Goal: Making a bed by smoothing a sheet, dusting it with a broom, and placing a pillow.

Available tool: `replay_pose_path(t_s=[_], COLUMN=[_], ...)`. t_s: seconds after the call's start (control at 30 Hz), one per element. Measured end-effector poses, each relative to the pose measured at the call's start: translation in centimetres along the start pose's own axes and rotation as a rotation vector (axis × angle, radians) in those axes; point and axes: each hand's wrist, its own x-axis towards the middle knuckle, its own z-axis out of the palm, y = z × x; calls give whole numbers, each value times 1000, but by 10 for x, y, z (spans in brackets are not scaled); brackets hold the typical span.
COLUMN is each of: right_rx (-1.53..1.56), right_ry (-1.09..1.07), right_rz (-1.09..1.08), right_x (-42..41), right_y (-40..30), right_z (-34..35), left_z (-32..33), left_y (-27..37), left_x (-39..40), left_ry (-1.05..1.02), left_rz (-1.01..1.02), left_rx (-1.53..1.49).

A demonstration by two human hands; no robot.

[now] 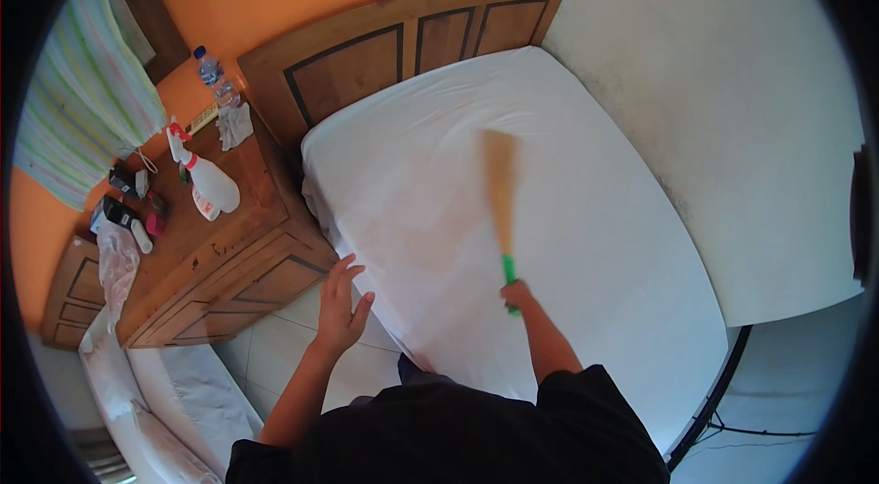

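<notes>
My right hand (pixel 516 294) is closed round the green handle of a bed broom (pixel 501 188) with stiff tan bristles. The broom points away from me over a mattress in a white fitted sheet (pixel 584 223); its bristle end is blurred, and whether it touches the sheet I cannot tell. Faint wrinkles run across the sheet near the head end. Beside the bed's left edge, my left hand (pixel 341 305) is raised with its fingers apart and nothing in it.
A wooden headboard (pixel 384 48) stands at the far end, and a wall (pixel 687 106) runs along the right. Left of the bed, a wooden cabinet (pixel 233 237) carries a white spray bottle (pixel 214 183), a plastic water bottle (pixel 211 72) and small items. A second bed (pixel 196 395) lies lower left.
</notes>
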Motion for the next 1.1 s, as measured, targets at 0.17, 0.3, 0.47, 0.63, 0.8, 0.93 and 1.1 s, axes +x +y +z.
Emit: replay_pose_path(t_s=[0.17, 0.3, 0.47, 0.63, 0.8, 0.93, 1.1], right_rx=[-21, 184, 29, 19, -136, -236, -362], right_ry=[-365, -158, 212, 155, 3, -139, -258], right_rz=[-187, -376, -779, -981, -1298, -1483, -1598], right_x=[-79, -133, -149, -159, -183, -206, -254], right_y=[-30, -29, -38, -113, -180, -227, -281], right_z=[53, 69, 79, 100, 143, 202, 284], left_z=[3, 0, -22, -65, -118, -156, -201], left_y=[-28, -25, -16, -12, -13, -17, -27], left_x=[1, 19, 20, -27, -96, -165, -240], left_ry=[13, 11, 77, 91, 234, 435, 610], left_rz=[-79, -23, -4, -84, -252, -443, -623], left_rx=[-1, 21, 6, 114, 234, 363, 444])
